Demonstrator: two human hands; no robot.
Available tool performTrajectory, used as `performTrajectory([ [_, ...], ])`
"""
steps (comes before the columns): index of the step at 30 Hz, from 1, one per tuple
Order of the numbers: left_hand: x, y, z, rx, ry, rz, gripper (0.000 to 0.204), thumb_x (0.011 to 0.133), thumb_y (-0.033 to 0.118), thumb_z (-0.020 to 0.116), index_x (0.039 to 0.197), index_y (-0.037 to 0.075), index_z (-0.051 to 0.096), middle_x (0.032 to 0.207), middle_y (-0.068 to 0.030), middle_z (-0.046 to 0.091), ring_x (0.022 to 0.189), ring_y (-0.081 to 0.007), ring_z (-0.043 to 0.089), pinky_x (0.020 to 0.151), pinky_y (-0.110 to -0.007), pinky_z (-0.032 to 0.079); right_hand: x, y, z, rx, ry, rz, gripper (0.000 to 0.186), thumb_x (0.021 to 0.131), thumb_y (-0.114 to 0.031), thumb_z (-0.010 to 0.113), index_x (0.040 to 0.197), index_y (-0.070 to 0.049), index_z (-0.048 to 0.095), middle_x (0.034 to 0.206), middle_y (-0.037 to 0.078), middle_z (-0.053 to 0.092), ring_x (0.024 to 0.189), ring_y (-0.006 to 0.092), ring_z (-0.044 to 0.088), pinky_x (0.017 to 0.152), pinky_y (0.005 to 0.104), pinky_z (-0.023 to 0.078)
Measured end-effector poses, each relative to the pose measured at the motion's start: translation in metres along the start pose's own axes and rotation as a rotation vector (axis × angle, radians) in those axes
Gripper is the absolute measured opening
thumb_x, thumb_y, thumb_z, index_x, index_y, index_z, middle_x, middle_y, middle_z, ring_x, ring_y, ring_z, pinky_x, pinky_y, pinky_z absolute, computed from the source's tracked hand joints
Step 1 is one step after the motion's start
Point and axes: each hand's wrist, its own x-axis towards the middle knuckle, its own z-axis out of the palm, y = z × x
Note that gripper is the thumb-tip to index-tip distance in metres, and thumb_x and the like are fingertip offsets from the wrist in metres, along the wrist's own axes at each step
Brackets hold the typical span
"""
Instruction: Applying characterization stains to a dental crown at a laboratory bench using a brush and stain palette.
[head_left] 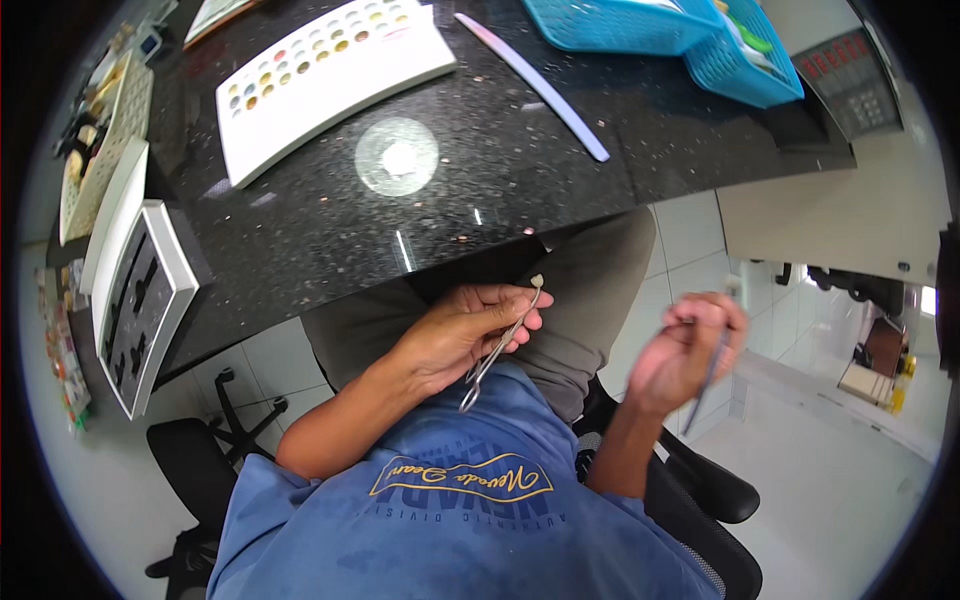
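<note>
Left hand (462,335) grips forceps (500,348) clamping a small pale piece (537,281) beyond its fingertips; right hand (685,352) clenches a thin tool (708,382); slackened grip could likely drop the piece.

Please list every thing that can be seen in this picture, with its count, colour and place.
Counter: one, black speckled, upper middle.
Tray of small tooth samples: one, white, on the counter, upper left.
Long flat file: one, pale lilac, on the counter, right of the tray.
Mesh baskets: two, turquoise, top right of the counter.
Slotted box: one, white with dark inside, left edge.
Office chair: one, black, under the person.
Metal forceps: one, silver, in the left hand, a small pale piece at its tip.
Thin tool: one, dark, in the right hand, blurred.
Left hand: centre.
Right hand: right of centre.
</note>
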Motion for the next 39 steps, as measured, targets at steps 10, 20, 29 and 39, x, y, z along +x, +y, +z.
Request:
performTrajectory([
  [10, 0.027, 0.003, 0.024, 0.124, -0.04, -0.093, 0.029, 0.089, 0.023, 0.057, 0.107, 0.002, 0.061, 0.085, -0.0019, 0.064, 0.067, -0.0036, 0.058, 0.061, -0.014, 0.047, -0.049, 0.025, -0.005, 0.014, -0.114, 0.378, 0.007, 0.083, 0.004, 0.055, 0.09, 0.004, 0.054, 0.085, 0.012, 0.058, 0.08, 0.0199, 0.064, 0.075, 0.0294, 0.053],
  [20, 0.036, 0.009, 0.036, 0.179, 0.022, -0.097, 0.025, 0.089, 0.019, 0.055, 0.106, 0.0, 0.059, 0.083, -0.0029, 0.064, 0.067, -0.0063, 0.059, 0.063, -0.018, 0.05, -0.038, 0.027, -0.012, -0.052, -0.181, 0.327, 0.009, 0.082, 0.005, 0.056, 0.09, 0.003, 0.054, 0.085, 0.011, 0.058, 0.08, 0.0178, 0.063, 0.071, 0.0247, 0.05],
  [29, -0.014, -0.003, 0.025, 0.129, 0.183, -0.06, 0.021, 0.089, 0.019, 0.055, 0.103, 0.003, 0.059, 0.09, -0.0042, 0.061, 0.075, -0.0091, 0.06, 0.07, -0.025, 0.053, 0.026, -0.028, 0.063, -0.404, -0.556, -0.352, 0.018, 0.068, 0.008, 0.066, 0.084, -0.001, 0.063, 0.068, 0.009, 0.06, 0.052, 0.0133, 0.051, 0.044, 0.0235, 0.04],
  [39, -0.08, -0.032, 0.002, 0.002, 0.326, 0.006, 0.02, 0.091, 0.014, 0.052, 0.106, 0.0, 0.054, 0.091, -0.0056, 0.057, 0.08, -0.0133, 0.059, 0.079, -0.03, 0.053, 0.048, -0.032, 0.131, -0.507, -0.933, -0.52, 0.019, 0.082, -0.02, 0.063, 0.091, -0.003, 0.058, 0.069, 0.009, 0.051, 0.06, 0.0233, 0.055, 0.052, 0.031, 0.044],
])
